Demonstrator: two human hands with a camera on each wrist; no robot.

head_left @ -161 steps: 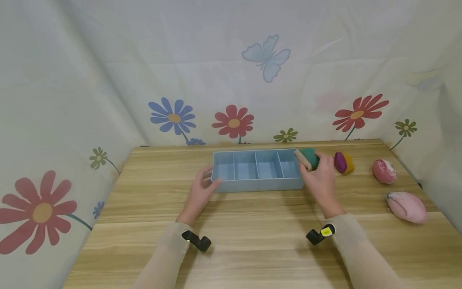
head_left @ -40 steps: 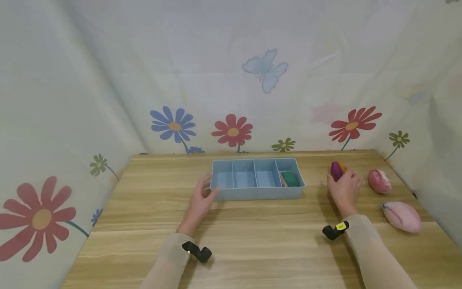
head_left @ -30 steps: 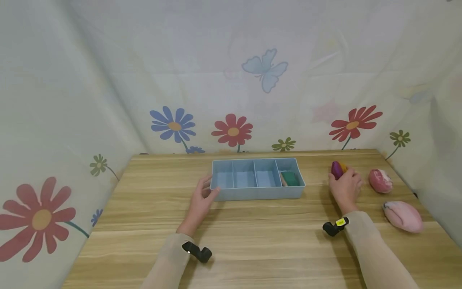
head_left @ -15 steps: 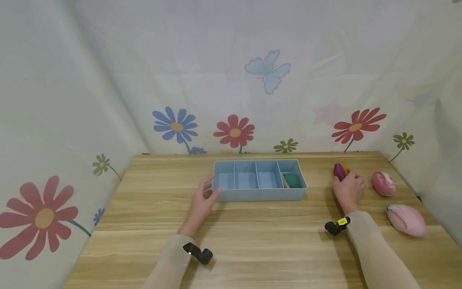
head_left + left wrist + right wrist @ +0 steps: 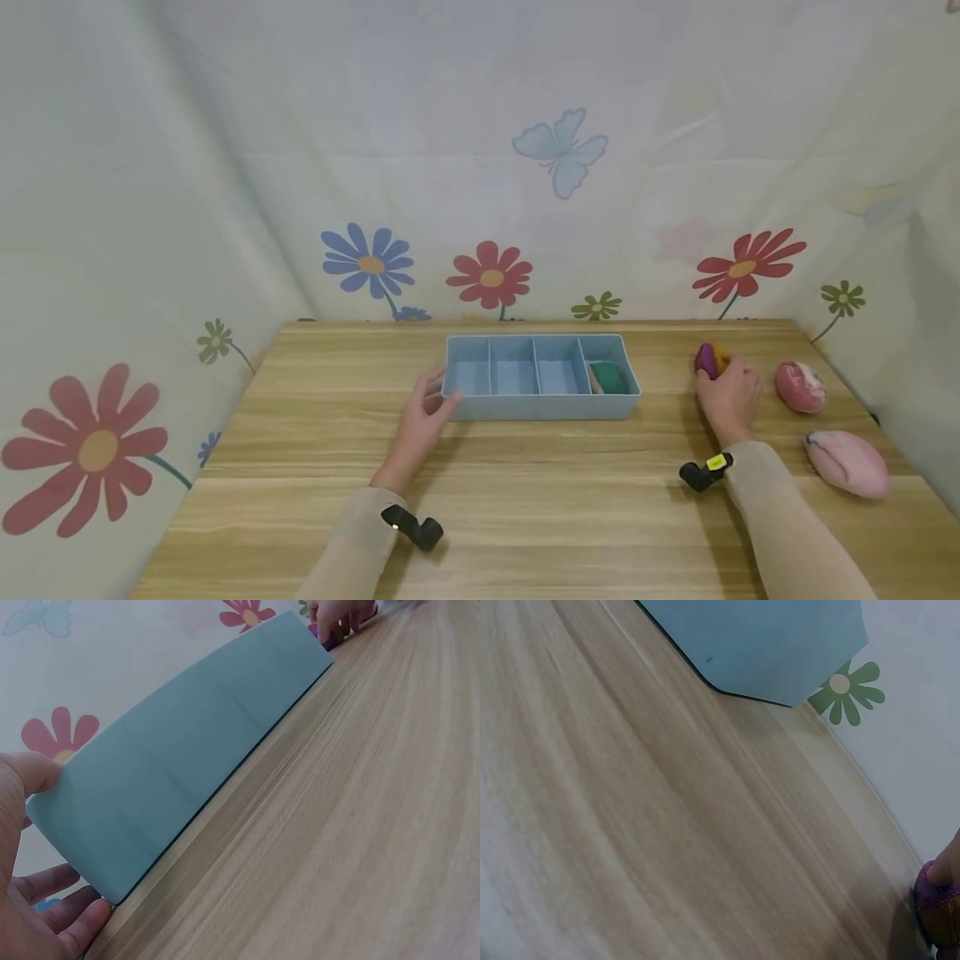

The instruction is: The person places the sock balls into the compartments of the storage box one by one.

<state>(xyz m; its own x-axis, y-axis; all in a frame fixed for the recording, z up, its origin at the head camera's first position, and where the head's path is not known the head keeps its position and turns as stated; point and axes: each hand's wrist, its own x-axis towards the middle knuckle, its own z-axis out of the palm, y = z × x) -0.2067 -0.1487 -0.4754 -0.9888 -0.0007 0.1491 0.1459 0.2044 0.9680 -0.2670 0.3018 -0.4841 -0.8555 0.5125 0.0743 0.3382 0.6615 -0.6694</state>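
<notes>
A pale blue box point(image 5: 543, 407) with a row of compartments stands on the table. At its left end my left hand point(image 5: 420, 421) holds it, thumb on the front rim and fingers along the end wall, as the left wrist view shows. A green and beige rolled-up sock bundle point(image 5: 609, 378) lies in the rightmost compartment. Right of the box, my right hand point(image 5: 730, 398) grips a purple and yellow rolled-up sock bundle point(image 5: 707, 360), its yellow side partly hidden by fingers. In the right wrist view only a fingertip and part of this bundle point(image 5: 939, 906) show.
A red-pink bundle point(image 5: 799, 387) and a pale pink bundle point(image 5: 847, 464) lie on the wooden table point(image 5: 555, 517) to the right of my right hand. A white flowered curtain point(image 5: 420, 125) hangs behind the table and along both sides.
The green bundle went from my right hand into the rightmost compartment. My right hand then moved right to the purple and yellow bundle. My left hand stayed at the box's left end.
</notes>
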